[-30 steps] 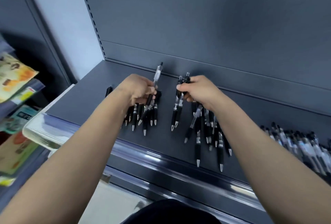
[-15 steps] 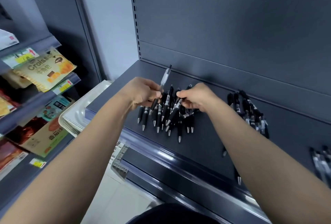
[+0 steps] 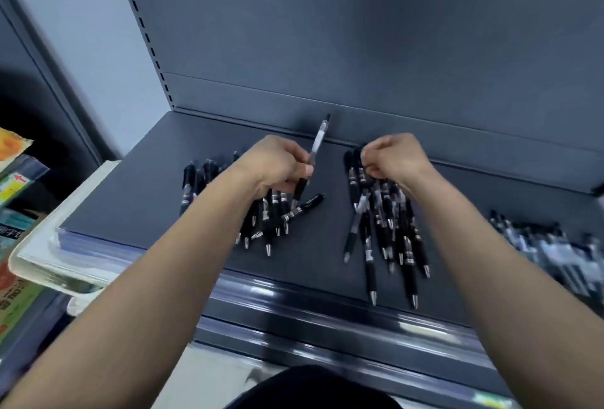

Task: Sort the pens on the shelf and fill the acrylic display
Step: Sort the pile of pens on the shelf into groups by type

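With a clear pen (image 3: 318, 140) pinched, tilted, in the left hand (image 3: 277, 165) at frame centre, and the right-hand heap (image 3: 385, 232) on the shelf (image 3: 147, 193) gripped by the right hand (image 3: 397, 160), like pens are best gathered tips aligned.

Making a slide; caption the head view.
Left hand holds a clear-barrelled pen; right hand grips black pens on the grey shelf.

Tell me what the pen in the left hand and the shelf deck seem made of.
Pen held by the left hand: probably plastic; see-through barrel, black grip that looks rubbery. Shelf deck: probably painted sheet metal; even matte dark grey, crisp folded back edge.
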`<state>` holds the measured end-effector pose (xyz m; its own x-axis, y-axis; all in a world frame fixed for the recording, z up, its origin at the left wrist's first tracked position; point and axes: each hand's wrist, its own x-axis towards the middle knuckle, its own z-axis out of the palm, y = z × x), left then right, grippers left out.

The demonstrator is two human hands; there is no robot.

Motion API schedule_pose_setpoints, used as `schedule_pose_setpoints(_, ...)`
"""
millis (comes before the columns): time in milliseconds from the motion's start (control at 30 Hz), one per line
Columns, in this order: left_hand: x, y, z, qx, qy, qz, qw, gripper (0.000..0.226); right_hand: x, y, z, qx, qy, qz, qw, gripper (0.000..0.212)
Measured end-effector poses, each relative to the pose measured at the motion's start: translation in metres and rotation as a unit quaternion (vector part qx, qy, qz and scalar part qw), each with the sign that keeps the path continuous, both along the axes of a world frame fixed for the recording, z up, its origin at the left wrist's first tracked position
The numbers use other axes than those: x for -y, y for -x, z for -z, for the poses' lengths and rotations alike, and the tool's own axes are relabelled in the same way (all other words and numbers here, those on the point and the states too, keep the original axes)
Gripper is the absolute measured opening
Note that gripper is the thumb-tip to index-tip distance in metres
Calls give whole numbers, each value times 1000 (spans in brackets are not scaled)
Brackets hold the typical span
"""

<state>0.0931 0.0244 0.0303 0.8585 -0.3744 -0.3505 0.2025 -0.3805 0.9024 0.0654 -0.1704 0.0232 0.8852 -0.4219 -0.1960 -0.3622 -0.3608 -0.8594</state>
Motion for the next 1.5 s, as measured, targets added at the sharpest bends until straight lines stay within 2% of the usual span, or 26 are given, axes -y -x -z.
schedule_pose_setpoints(133, 43, 6, 10, -7, -28, 26, 999, 11, 48, 22, 5, -19, 54, 46, 997, 30)
schedule_pose_setpoints(233, 60, 10, 16, -14, -49, 33, 998, 15, 65, 33, 13, -36, 74, 47, 995, 28)
schedule_pose_setpoints(333, 68, 15, 18, -18, -102, 67, 992, 20, 67, 40, 14, -71, 76, -4, 995, 24)
schedule_pose_setpoints(533, 65, 18, 23, -11, -187, 108, 976, 17, 53, 42, 4, -132, 89, -124, 979, 21)
schedule_pose_setpoints(800, 53, 27, 30, 11, -316, 162, 935, 32, 35, 36, 3, -160, 126, -165, 965, 13)
schedule_pose_setpoints(1000, 51, 34, 29, 16, -338, 185, 923, 38, 27, 37, 2, -162, 140, -179, 960, 18)
schedule_pose_setpoints(1133, 43, 31, 27, 44, -314, 151, 936, 34, 20, 39, 4, -162, 145, -184, 959, 15)
schedule_pose_setpoints(1233, 31, 22, 20, 72, -311, 94, 943, 26, 13, 41, 10, -163, 154, -179, 958, 24)
schedule_pose_setpoints(1333, 14, 11, 14, 107, -341, 29, 934, 34, -2, 41, 14, -163, 207, -174, 949, 35)
schedule_pose_setpoints(1400, 3, 8, 14, 121, -363, -14, 924, 32, -14, 41, 15, -169, 260, -164, 936, 38)
schedule_pose_setpoints(1500, -9, 9, 19, 137, -405, -38, 903, 32, -32, 40, 16, -170, 333, -146, 916, 30)
